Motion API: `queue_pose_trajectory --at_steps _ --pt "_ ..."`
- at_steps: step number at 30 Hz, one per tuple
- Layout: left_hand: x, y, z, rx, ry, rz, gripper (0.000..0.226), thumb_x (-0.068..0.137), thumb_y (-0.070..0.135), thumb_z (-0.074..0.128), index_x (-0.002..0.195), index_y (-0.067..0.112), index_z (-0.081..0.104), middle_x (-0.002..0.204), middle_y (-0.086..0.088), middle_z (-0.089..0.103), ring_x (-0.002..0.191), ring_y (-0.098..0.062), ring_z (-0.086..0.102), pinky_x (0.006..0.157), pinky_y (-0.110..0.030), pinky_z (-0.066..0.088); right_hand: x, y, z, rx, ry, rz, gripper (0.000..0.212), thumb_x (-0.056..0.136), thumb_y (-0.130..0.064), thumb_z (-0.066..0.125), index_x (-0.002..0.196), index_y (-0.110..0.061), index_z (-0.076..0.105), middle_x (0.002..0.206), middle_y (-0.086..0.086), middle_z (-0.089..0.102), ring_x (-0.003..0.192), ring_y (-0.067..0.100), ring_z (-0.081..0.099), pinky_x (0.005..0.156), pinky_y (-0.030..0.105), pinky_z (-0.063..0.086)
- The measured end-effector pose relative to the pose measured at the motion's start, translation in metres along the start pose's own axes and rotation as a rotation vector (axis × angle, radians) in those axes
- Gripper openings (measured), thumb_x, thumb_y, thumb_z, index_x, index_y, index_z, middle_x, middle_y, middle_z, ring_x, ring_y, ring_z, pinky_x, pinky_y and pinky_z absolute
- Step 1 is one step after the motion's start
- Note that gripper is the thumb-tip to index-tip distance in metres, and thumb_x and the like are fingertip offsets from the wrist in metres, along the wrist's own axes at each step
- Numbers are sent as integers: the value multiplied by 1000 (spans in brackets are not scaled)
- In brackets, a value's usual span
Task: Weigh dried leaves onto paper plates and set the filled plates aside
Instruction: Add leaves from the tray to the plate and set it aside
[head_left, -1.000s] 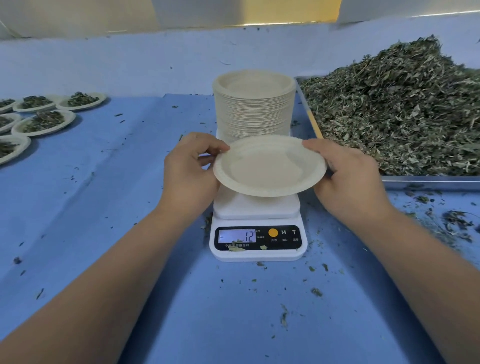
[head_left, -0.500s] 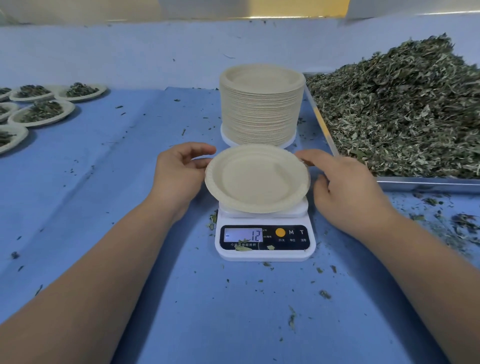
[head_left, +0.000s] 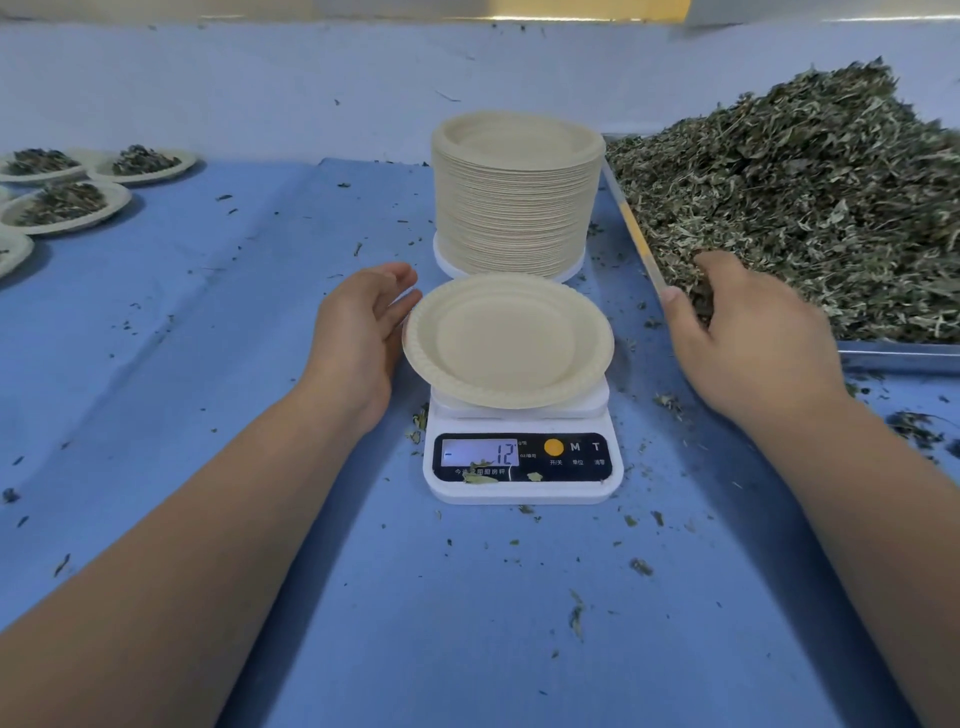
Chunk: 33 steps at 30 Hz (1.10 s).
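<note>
Empty plate (head_left: 506, 340) waits on scale (head_left: 519, 491) between hands; left hand (head_left: 358, 332) relaxed, right hand (head_left: 753, 338) in leaves (head_left: 805, 208), grip unclear. Filled plates (head_left: 67, 205) beyond left hand.

bench (head_left: 234, 338): covered in plain mid-blue, speckled all over with dark green crumbs (head_left: 641, 566)
paper plate (head_left: 506, 340): plain cream, with fine ribbing pressed into the rim
plate stack (head_left: 517, 208): same cream, sides finely striped by the layered edges
scale (head_left: 519, 493): white body, black front panel, round orange button, white letters, pale bluish display lit with dark digits
dried leaves (head_left: 805, 208): dull grey-green, mixed with darker green and pale straw-coloured stems
tray (head_left: 898, 353): bare silver metal, yellow strip seen along the left edge
filled plates (head_left: 65, 208): cream rims, dark green heaps
wall (head_left: 260, 93): pale bluish grey
</note>
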<state>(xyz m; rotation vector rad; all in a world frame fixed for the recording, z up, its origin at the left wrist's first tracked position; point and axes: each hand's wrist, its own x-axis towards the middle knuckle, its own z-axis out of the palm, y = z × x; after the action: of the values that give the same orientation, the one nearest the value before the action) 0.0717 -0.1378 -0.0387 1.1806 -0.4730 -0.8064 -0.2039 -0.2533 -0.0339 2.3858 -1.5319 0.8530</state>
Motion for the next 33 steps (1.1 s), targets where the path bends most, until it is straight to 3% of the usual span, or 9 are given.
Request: queue_pose_trajectory --at_steps 7,10,14,19,22,24,26,28,33 --pt "1 -3 1 64 -18 10 30 97 23 52 121 12 67 131 2 68 123 -20 65 94 -36 52 -4 -4 2 -35 -57 -11 50 103 -51 36 130 -12 52 106 14 67 95 37 62 76 47 44" --pt "0 -3 3 94 -9 14 40 78 31 56 111 16 71 121 3 72 114 -18 68 88 -34 53 -3 -4 0 -16 -93 19 51 103 -51 36 135 -13 50 114 13 66 100 37 62 80 48 46" --pt "1 -4 3 119 -15 30 40 74 34 55 106 20 74 105 8 76 104 -15 70 81 -32 53 1 -5 -1 -6 -97 26 55 103 -52 37 136 -10 50 130 15 60 109 38 60 84 49 47" --pt "0 -4 1 212 -51 24 46 77 43 55 116 25 73 122 -3 72 118 -22 67 105 -44 52 30 -3 1 -10 -376 119 76 94 -75 28 145 -20 37 148 11 46 134 36 44 94 55 44" --pt "-2 -3 1 235 -97 8 52 78 47 55 123 30 72 121 7 73 115 -12 68 108 -42 49 42 -5 2 -22 -520 169 82 91 -80 24 149 -23 36 141 12 53 122 38 53 87 49 46" --pt "-3 -2 2 224 -149 25 40 75 45 57 106 33 79 107 15 76 102 -3 71 100 -34 53 39 -3 7 -50 -455 147 75 94 -76 25 143 -22 44 121 12 61 106 37 58 77 44 47" --pt "-7 0 3 215 -186 30 30 63 45 63 83 28 76 96 9 71 89 -10 67 91 -34 51 36 -2 10 -62 -346 113 66 98 -69 27 131 -19 53 95 7 62 83 30 58 65 36 42" --pt "-8 0 4 210 -182 30 35 56 46 65 84 25 72 96 -3 66 89 -20 60 90 -42 48 35 0 10 -48 -284 120 55 99 -63 33 119 -18 58 77 1 57 66 23 52 56 30 36" --pt "-2 -3 4 219 -186 50 37 60 46 63 84 23 80 108 -3 77 100 -27 73 96 -42 52 39 7 8 127 -218 194 35 96 -54 52 109 -23 60 78 0 59 71 24 56 63 33 44"
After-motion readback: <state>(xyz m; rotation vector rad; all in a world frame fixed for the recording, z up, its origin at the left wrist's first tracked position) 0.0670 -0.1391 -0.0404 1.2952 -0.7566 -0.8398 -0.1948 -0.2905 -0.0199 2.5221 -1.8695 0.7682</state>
